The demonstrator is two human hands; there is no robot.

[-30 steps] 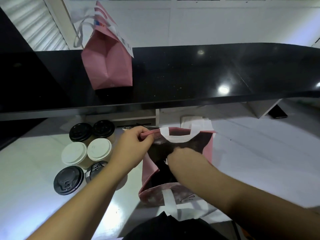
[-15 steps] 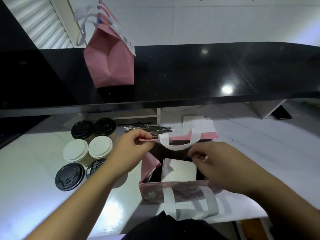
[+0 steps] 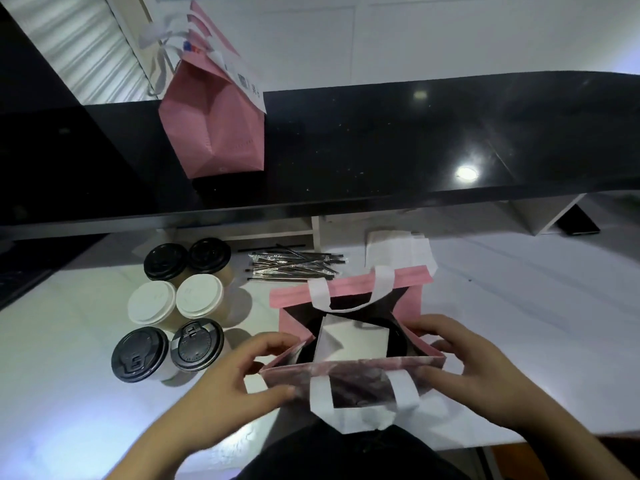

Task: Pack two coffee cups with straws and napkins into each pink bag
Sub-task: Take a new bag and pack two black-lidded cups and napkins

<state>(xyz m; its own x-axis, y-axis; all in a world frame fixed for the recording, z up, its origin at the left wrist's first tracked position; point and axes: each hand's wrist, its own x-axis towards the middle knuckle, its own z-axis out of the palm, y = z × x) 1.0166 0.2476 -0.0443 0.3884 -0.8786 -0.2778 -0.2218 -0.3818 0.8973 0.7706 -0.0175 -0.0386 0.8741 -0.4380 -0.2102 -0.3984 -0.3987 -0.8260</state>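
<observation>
open pink bag (image 3: 408,299) stands upright on the white counter, a white napkin (image 3: 356,341) inside.

My left hand (image 3: 249,379) sits in the lower middle of the frame, thumb and fingers curled in a pinch, forearm running down to the lower left edge. My right hand (image 3: 474,365) mirrors it at lower right, fingers curled inward, its forearm slanting off to the bottom right corner.

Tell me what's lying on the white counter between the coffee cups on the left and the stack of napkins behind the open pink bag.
A bundle of wrapped straws lies between the coffee cups and the napkins, seen in the head view.
</observation>
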